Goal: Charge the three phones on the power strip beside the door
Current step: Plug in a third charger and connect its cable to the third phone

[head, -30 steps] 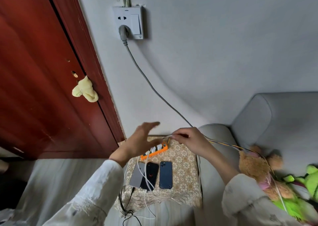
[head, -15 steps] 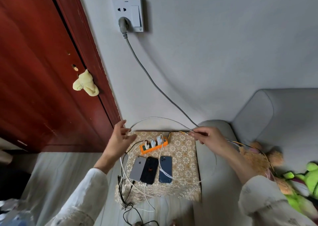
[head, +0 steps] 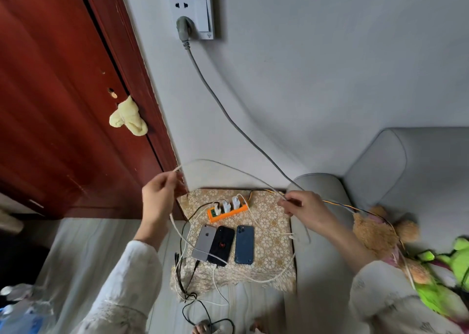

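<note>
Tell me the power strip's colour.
Orange, the power strip on the patterned cloth, with white chargers plugged in; seen in the head view.

Soft, even daylight, faint shadows on the wall (head: pixel 330 67), wide-angle bending at edges, slight motion blur.

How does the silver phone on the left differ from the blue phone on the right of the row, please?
The silver phone is pale grey, while the blue phone is dark navy. The silver phone lies tilted, its top leaning right, and touches the black phone; the blue phone lies nearly straight with a small gap beside it. A white cable crosses the silver phone; none crosses the blue phone. Both lie back-up on the patterned cloth.
</note>
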Demonstrator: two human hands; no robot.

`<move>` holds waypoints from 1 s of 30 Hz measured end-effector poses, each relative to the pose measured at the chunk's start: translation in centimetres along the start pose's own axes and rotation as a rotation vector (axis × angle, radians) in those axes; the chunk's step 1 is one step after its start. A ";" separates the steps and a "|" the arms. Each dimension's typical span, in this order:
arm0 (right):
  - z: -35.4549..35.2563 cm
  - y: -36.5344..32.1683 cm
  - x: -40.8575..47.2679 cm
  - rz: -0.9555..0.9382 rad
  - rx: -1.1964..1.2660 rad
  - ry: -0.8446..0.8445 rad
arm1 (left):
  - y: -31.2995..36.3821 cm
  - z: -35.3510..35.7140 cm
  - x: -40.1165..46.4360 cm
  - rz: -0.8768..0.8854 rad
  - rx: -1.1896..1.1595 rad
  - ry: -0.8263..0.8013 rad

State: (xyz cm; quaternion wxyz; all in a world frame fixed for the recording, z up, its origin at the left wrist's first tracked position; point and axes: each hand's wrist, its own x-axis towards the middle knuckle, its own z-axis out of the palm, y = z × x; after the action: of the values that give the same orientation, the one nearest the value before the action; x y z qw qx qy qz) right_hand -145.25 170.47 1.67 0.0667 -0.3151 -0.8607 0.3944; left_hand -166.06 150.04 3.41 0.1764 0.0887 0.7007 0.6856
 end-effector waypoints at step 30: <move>0.2 0.7 2.7 0.527 1.279 0.145 | -0.8 0.7 -1.5 -0.177 0.236 -0.822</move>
State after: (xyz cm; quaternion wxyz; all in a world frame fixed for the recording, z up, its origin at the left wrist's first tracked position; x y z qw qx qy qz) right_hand -147.14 172.27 0.65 0.1987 -0.4381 -0.3473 0.8050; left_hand -164.35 150.15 2.84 0.4874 0.3133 0.6508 0.4907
